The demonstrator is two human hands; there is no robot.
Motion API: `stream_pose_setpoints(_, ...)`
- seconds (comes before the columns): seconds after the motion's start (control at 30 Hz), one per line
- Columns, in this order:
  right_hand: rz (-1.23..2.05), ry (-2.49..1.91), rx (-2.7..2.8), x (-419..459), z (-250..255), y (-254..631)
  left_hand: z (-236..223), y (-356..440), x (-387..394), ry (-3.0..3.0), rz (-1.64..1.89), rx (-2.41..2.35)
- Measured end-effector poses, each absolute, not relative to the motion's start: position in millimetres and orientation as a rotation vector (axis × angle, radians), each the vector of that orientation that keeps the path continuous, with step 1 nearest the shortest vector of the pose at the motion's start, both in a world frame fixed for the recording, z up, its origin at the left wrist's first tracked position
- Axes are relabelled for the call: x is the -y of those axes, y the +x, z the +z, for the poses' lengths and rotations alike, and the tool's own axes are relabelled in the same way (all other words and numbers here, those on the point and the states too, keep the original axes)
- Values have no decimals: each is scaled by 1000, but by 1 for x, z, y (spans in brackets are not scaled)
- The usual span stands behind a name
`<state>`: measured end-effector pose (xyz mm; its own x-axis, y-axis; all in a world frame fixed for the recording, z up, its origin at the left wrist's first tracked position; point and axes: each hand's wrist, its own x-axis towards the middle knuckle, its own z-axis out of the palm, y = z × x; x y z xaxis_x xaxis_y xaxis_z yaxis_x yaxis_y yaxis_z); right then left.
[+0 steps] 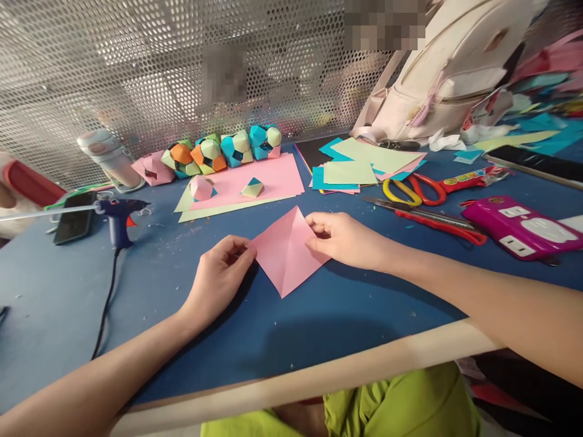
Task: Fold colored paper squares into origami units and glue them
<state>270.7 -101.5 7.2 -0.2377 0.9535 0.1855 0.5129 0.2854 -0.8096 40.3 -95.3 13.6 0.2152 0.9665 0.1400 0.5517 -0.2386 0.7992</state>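
A square of pink paper point(288, 255), creased down its middle, is held corner-up just above the blue table. My left hand point(223, 270) pinches its left corner between thumb and fingers. On the upper right edge, my right hand point(344, 240) grips the same paper with thumb in front and fingers curled behind. Beyond it, a small folded paper piece point(252, 187) and a pink and blue folded piece point(201, 189) rest on large pink sheets point(277, 173). Several folded paper balls point(208, 154) stand in a row behind them.
A glue gun point(119, 220) with a trailing cord and a phone point(75, 218) lie at left. Toward the right are stacked paper squares point(350, 173), scissors point(428, 212), a purple power strip point(519, 227) and another phone point(537, 162). A perforated metal screen point(159, 79) and a backpack point(437, 79) border the back.
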Motion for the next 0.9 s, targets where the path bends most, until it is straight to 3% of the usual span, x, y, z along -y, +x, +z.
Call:
stream_pose_setpoints(0.43, 598, -1385, 1979, 108, 3, 262, 11, 38, 88, 2114, 738, -1435)
stream_pose_setpoints(0.9, 356, -635, 2390, 109, -17, 269, 1, 23, 73, 2287, 702, -1371)
